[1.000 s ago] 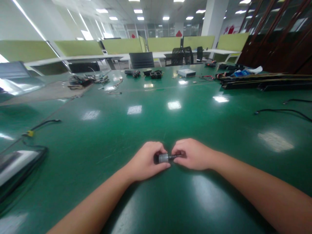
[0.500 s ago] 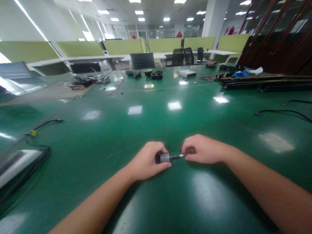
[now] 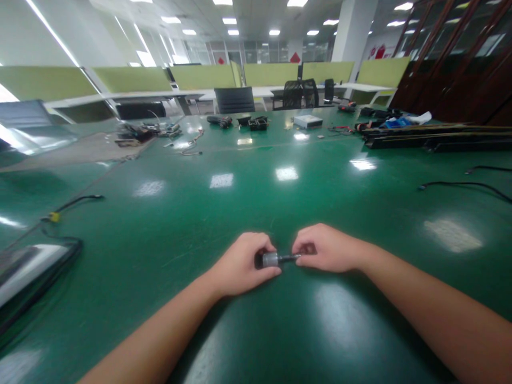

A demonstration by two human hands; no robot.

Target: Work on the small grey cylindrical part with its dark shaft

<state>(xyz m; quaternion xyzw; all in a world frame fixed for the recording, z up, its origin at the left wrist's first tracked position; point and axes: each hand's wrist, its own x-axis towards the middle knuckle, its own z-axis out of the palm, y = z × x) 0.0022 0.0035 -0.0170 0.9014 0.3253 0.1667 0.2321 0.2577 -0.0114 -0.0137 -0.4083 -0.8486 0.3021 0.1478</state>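
Note:
On the green table [image 3: 256,208], a screwdriver [image 3: 271,259] with a black handle, a grey collar and a thin dark shaft lies level between my hands. My left hand [image 3: 242,264] is wrapped round its handle, thumb along the near side; most of the handle is hidden in the palm. From the other side, my right hand [image 3: 326,249] pinches the end of the shaft between thumb and fingers. The shaft's tip is hidden behind those fingers.
Cables [image 3: 466,184] lie at the right and a black cord [image 3: 80,200] at the left. Long black strips [image 3: 436,137] are piled at the back right. A white box [image 3: 308,121] and small black parts [image 3: 258,123] stand along the far edge.
My right hand has slid left along the shaft, closer to the collar, covering the silver end that showed before. My left hand has stayed in place.

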